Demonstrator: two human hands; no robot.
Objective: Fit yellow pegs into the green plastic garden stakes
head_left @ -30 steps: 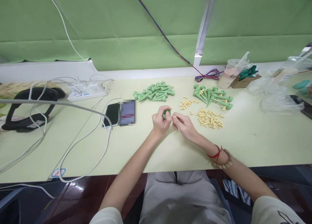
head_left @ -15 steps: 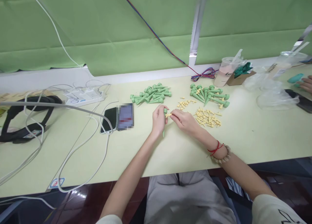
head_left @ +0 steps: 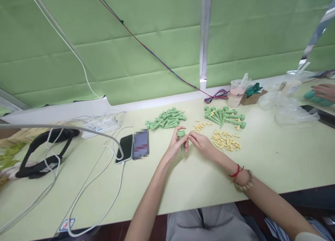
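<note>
Two hands work at the centre of the frame, over the counter (head_left: 264, 160). Your left hand (head_left: 175, 147) grasps one green spike (head_left: 181, 133), broad cap up and point down, its fingers wrapped round the shaft. Your right hand (head_left: 202, 144) has its fingertips pinched at the spike's side, apparently on a small yellow fitting (head_left: 187, 140) that they largely hide; whether it is seated cannot be confirmed.

Risks noted. If you press off line, the yellow fitting may bend, snap or spring away, being slender and offering little purchase. If your left grip relaxes, the spike may turn or slip under the push. A dropped fitting could go unnoticed among the loose yellow pile (head_left: 225, 141), right of centre. The green heap (head_left: 167, 119), above centre, and the green group with yellow pieces (head_left: 224, 117), to its right, lie near enough for a careless sweep to mix them. The white cable (head_left: 47, 126) at left may snag your forearm if it swings outward.

Markings. The pink cup (head_left: 235, 95), upper right, carries dark print and the second cup (head_left: 290, 87) dark lettering; neither reads reliably. The sticker (head_left: 66, 225), lower left, shows a red mark, not legible with certainty. The phone (head_left: 125, 147) has a dark screen; the device (head_left: 140, 144) beside it is pixelated.
</note>
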